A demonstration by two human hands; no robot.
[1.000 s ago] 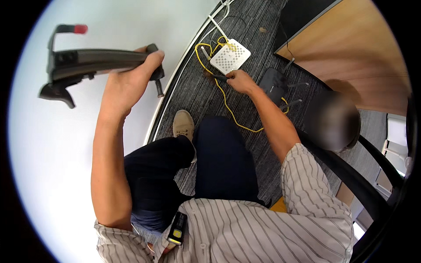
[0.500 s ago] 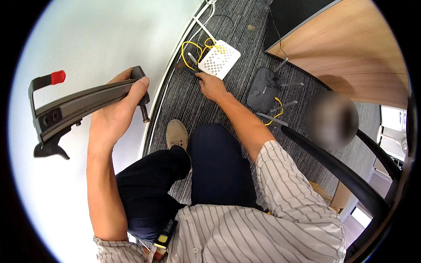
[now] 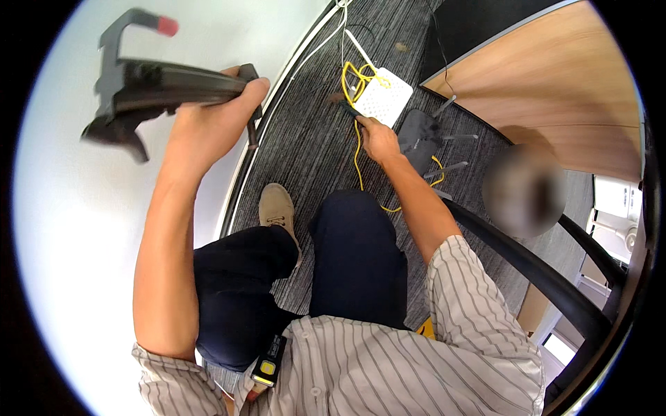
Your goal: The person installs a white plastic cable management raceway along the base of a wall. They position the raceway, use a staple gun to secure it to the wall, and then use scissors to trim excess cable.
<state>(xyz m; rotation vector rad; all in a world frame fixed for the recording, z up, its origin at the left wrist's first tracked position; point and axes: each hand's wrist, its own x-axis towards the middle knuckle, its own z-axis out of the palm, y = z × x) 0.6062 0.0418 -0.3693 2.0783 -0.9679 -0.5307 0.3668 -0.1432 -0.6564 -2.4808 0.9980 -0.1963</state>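
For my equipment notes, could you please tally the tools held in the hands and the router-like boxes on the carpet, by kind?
Held tools: 2 (red-tipped dark tool, left hand; slim dark tool, right hand)
Router-like boxes: 2 (white box, black box)
Total: 4

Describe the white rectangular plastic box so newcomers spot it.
Find the brown wooden panel, upper right. On the grey carpet left of it, past the right hand, lies the rectangular box. It's white, unlike the flat black plastic box nearby.

Matt dark tool [image 3: 180,83]; smooth plastic white box [image 3: 387,97]; rough carpet [image 3: 298,149]; wood-grained panel [image 3: 562,80]
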